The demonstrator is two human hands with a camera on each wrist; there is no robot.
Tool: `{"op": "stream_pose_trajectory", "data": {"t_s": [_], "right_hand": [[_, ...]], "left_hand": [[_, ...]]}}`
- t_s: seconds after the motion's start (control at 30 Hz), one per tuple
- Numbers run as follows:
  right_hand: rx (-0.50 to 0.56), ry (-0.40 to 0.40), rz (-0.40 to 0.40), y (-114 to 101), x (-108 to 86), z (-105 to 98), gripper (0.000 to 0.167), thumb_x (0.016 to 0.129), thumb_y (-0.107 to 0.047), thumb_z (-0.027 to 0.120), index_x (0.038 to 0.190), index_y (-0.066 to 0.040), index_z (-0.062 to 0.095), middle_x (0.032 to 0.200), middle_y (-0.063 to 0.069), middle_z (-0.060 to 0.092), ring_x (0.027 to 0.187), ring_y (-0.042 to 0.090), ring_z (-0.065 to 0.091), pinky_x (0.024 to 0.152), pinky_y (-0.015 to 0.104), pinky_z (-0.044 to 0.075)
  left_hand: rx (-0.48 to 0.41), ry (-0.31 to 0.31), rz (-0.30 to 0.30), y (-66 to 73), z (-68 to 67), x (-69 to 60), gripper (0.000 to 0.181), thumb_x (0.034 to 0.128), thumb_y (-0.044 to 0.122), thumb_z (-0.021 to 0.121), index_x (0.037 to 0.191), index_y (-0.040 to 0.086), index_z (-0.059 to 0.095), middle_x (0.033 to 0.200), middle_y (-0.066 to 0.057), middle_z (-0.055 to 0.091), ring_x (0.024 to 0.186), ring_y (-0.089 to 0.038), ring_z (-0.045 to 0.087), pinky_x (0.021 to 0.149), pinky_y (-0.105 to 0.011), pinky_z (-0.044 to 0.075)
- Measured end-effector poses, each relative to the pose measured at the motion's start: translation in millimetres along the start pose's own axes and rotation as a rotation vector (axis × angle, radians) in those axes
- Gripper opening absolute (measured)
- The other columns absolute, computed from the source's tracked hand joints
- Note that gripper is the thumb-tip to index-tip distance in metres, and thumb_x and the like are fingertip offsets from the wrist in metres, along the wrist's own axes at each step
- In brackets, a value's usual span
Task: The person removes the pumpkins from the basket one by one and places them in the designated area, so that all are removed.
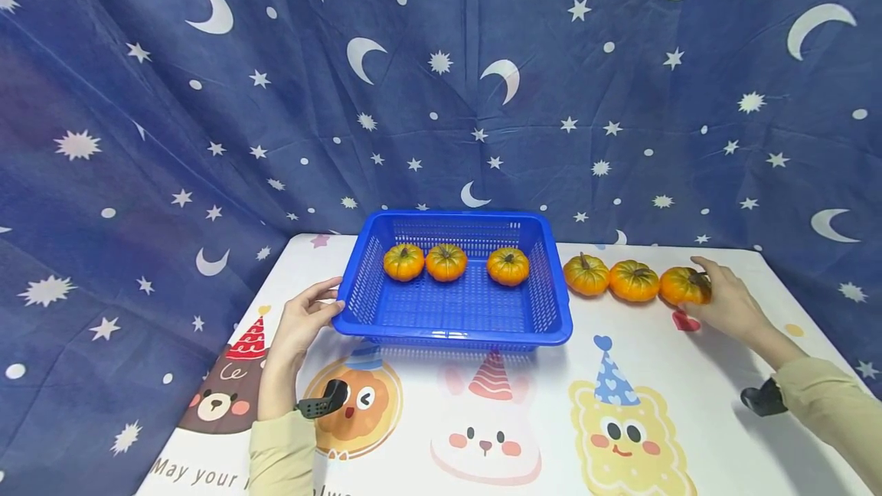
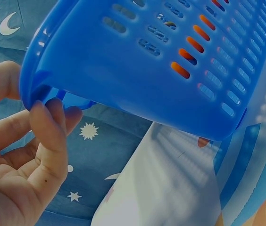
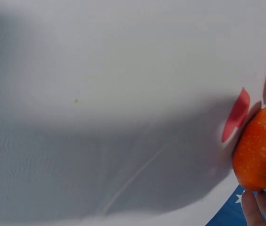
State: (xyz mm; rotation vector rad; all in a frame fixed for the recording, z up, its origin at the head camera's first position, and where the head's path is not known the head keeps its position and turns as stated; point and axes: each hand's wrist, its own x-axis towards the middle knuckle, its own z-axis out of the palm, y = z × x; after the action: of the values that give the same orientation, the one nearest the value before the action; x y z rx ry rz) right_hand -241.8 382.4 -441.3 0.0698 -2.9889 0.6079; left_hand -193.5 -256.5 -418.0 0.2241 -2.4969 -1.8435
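In the head view, your left hand (image 1: 303, 324) grips the left rim of the blue basket (image 1: 451, 335), while your right hand (image 1: 733, 308) is at the far right of the table (image 1: 703, 419), fingers and thumb curved about the end pumpkin (image 1: 682, 286) (how firmly you squeeze, I cannot tell). That pumpkin is the last of three in a row to the right of the basket; the middle pumpkin (image 1: 634, 281) sits close beside it, and the near pumpkin (image 1: 586, 275) is closest to the basket wall. Inside the basket lie three more: a left pair (image 1: 445, 263) side by side and a lone pumpkin (image 1: 508, 267) apart from them on the right. A blue curtain (image 1: 441, 98) with moons and stars hangs behind. In the left wrist view, your digits pinch the rim from both sides, and orange shows through the slots in the basket wall. In the right wrist view, your fingertips touch the edge of the end pumpkin, partly cut off by the frame, with a red heart (image 3: 236, 115) printed on the cloth just beside it and part of another pumpkin above.
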Motion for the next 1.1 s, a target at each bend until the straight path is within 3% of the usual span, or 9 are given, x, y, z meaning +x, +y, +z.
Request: {"op": "stream_pose_trajectory", "data": {"t_s": [0.23, 0.5, 0.77, 1.1], "right_hand": [[-0.022, -0.015, -0.009, -6, -0.8, -9, 0.089, 0.074, -0.016, 0.075, 0.142, 0.009, 0.024, 0.128, 0.044, 0.033, 0.11, 0.061, 0.036, 0.09, 0.076, 0.032], [-0.002, -0.084, 0.047, 1, -0.2, -1, 0.088, 0.078, -0.017, 0.072, 0.142, 0.012, 0.019, 0.125, 0.046, 0.031, 0.109, 0.061, 0.039, 0.092, 0.075, 0.032], [-0.009, -0.073, 0.036, -1, -0.2, 0, 0.091, 0.077, -0.017, 0.072, 0.144, 0.009, 0.017, 0.127, 0.046, 0.031, 0.11, 0.061, 0.039, 0.092, 0.075, 0.032], [-0.048, -0.058, -0.009, -11, 2.4, -15, 0.09, 0.076, -0.02, 0.072, 0.145, 0.007, 0.02, 0.128, 0.044, 0.034, 0.107, 0.061, 0.041, 0.088, 0.075, 0.035]], "left_hand": [[0.007, 0.0, -0.001, 1.7, -1.4, -0.7, 0.048, 0.091, 0.012, 0.061, 0.138, 0.008, 0.051, 0.124, -0.02, 0.054, 0.074, 0.001, 0.059, 0.071, -0.018, 0.052], [0.0, -0.008, 0.011, 0.2, -1.2, -0.8, 0.048, 0.0912, 0.011, 0.061, 0.138, 0.008, 0.051, 0.123, -0.02, 0.054, 0.074, 0.001, 0.06, 0.07, -0.018, 0.052], [-0.004, -0.008, 0.009, 0.3, -0.9, -1.0, 0.048, 0.0915, 0.012, 0.062, 0.139, 0.009, 0.05, 0.123, -0.02, 0.054, 0.074, 0.001, 0.06, 0.071, -0.019, 0.053], [-0.001, -0.008, 0.015, -0.2, -0.9, -0.6, 0.049, 0.0906, 0.011, 0.062, 0.138, 0.007, 0.051, 0.122, -0.02, 0.054, 0.073, 0.001, 0.059, 0.069, -0.017, 0.052]]}}
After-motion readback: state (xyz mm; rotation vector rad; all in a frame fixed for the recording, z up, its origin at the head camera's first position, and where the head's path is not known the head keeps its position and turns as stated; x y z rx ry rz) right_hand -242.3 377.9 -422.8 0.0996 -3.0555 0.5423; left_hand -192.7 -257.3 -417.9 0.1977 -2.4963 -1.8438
